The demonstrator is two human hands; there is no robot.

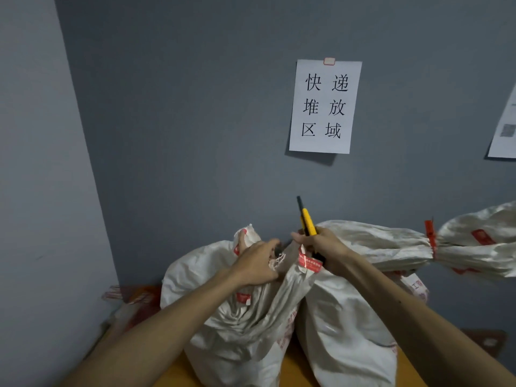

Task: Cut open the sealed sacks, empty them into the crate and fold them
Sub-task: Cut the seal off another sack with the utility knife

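Two full white woven sacks stand side by side in front of me. My left hand [258, 263] grips the gathered neck of the left sack [223, 317], by a small dark tie at its top. My right hand [321, 247] holds a yellow and black utility knife [307, 219], its long end pointing up, right beside that neck. A red label [308, 262] hangs at the bunched fabric between my hands. The right sack [349, 325] leans against the left one. A third sack [460, 247] lies on its side behind them, tied with a red seal [430, 233].
The sacks rest on an orange-brown surface [293, 367]. A grey wall [195, 121] rises close behind, with a paper sign [325, 106] in black characters and another sheet [505, 127] at the right edge. Red and white bags [134, 300] lie low on the left.
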